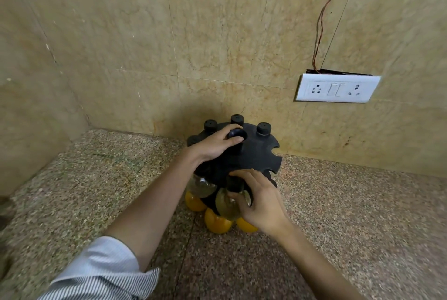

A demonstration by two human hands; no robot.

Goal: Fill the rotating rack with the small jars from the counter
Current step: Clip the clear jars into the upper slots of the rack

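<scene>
A black rotating rack (260, 154) stands on the speckled counter (350, 215) near the back wall. My left hand (214, 144) grips the knob on the rack's central post. My right hand (260, 199) holds a small clear jar (227, 205) with a black cap at a front slot of the upper tier. Black caps of several jars (263, 128) stick up through the far slots. Another clear jar (199, 186) hangs at the front left. Orange jars (215, 223) sit in the lower tier. Two slots on the right rim are open.
Beige marble walls close the corner behind and to the left. A white switch-and-socket plate (337, 88) with thin wires above it is on the back wall to the right. Bare counter lies to the left and right of the rack.
</scene>
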